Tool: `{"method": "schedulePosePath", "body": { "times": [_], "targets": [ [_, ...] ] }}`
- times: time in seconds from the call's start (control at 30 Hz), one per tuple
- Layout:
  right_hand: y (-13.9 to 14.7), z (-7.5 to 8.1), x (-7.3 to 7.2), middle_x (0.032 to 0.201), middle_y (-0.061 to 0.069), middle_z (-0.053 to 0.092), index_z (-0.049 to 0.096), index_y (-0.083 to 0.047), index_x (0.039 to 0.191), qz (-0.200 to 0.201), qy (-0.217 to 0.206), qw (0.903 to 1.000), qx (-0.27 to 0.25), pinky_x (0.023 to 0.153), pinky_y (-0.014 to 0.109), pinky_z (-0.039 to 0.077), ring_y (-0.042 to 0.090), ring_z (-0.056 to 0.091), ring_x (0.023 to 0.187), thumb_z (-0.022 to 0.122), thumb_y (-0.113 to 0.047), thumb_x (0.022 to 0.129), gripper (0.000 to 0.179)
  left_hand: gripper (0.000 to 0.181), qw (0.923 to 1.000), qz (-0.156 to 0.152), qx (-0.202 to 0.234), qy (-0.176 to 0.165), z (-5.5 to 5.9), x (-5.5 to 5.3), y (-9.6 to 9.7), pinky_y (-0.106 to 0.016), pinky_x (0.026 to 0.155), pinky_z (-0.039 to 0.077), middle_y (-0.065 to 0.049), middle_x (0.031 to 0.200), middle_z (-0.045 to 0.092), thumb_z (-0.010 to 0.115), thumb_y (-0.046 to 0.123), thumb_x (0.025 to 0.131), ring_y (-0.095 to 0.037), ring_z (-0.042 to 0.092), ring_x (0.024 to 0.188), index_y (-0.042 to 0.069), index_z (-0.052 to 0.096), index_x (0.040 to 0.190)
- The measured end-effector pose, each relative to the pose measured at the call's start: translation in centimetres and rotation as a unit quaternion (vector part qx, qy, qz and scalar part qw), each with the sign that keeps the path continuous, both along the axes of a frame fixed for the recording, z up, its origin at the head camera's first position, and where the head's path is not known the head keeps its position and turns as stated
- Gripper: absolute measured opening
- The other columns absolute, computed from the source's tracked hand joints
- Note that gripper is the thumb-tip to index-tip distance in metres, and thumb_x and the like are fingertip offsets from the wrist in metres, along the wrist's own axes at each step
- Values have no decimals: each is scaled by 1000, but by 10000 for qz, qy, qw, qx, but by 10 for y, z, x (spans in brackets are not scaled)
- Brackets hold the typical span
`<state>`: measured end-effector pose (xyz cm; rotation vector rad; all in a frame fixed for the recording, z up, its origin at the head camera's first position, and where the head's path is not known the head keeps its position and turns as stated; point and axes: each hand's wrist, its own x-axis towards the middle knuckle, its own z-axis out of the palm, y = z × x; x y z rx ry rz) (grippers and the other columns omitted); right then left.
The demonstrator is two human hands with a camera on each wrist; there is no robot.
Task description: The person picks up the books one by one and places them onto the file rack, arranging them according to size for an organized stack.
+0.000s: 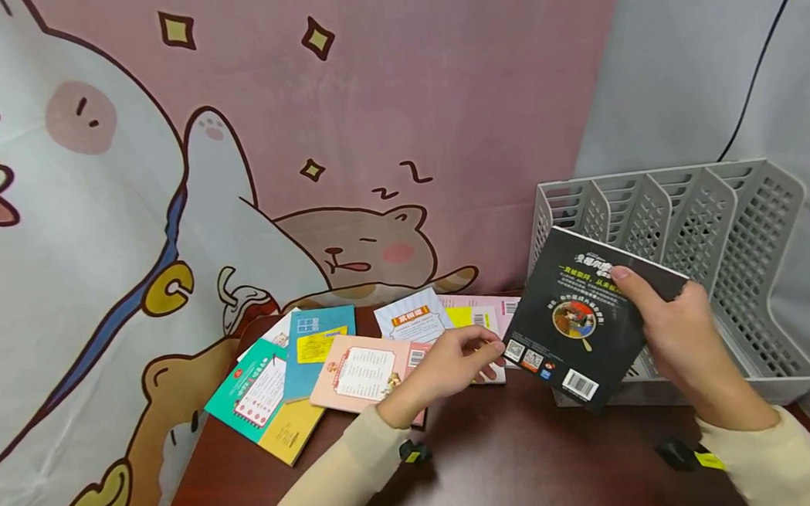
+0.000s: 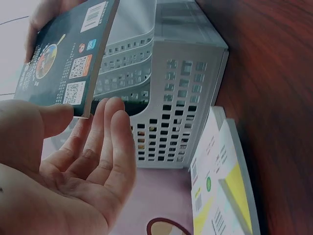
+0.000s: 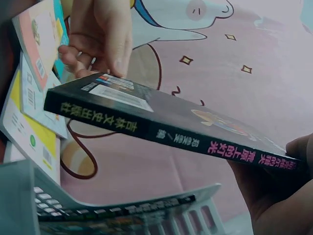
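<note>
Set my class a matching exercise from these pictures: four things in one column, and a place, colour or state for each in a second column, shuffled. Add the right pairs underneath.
Column one
1. held book
2. rack
3. right hand
4. tabletop

Column two
A. grey, divided into compartments
B. reddish-brown
C. black, with a barcode on its cover
D. gripping the held book near one end

Right pairs: 1-C, 2-A, 3-D, 4-B

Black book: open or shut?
Shut. In the left wrist view, the black book shows its page edge as one thin, even strip; in the head view, its barcoded cover lies flat in the right hand.
</note>
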<state>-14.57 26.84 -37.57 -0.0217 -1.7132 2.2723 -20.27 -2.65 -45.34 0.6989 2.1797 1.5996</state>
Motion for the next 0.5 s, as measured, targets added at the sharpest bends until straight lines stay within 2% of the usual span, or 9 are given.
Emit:
{"method": "schedulePosePath", "body": {
  "times": [0.13, 0.3, 0.37, 0.5],
  "targets": [
    [7, 2, 2, 88, 0, 85, 83, -14, 106, -82, 27, 10000, 9, 59, 32, 64, 14, 83, 70, 74, -11, 106, 9, 22, 9999, -1, 102, -109, -2, 1, 11, -29, 68, 65, -29, 107, 82, 71, 23, 110, -32, 78, 73, 5, 76, 119],
    [16, 7, 7, 85, 0, 85, 83, -16, 104, -213, -91, 9997, 114, 58, 31, 64, 14, 82, 68, 75, -12, 106, 9, 22, 9993, 18, 221, -314, -3, 1, 25, -39, 70, 68, -28, 108, 82, 71, 25, 109, -15, 75, 68, 5, 75, 119],
    [21, 9, 9, 83, -1, 85, 83, -16, 102, -292, -137, 9994, 157, 57, 31, 64, 14, 82, 66, 75, -12, 105, 10, 22, 9992, 8, 225, -336, -3, 1, 32, -44, 72, 69, -27, 109, 82, 71, 25, 109, -12, 73, 67, 6, 75, 118],
    [31, 12, 12, 81, -1, 84, 83, -16, 101, -492, -152, 9986, 150, 55, 30, 63, 14, 81, 64, 76, -10, 104, 10, 22, 9993, 18, 125, -343, -6, 2, 43, -49, 74, 69, -17, 107, 84, 71, 25, 109, -13, 77, 70, 7, 75, 121]
  ]
}}
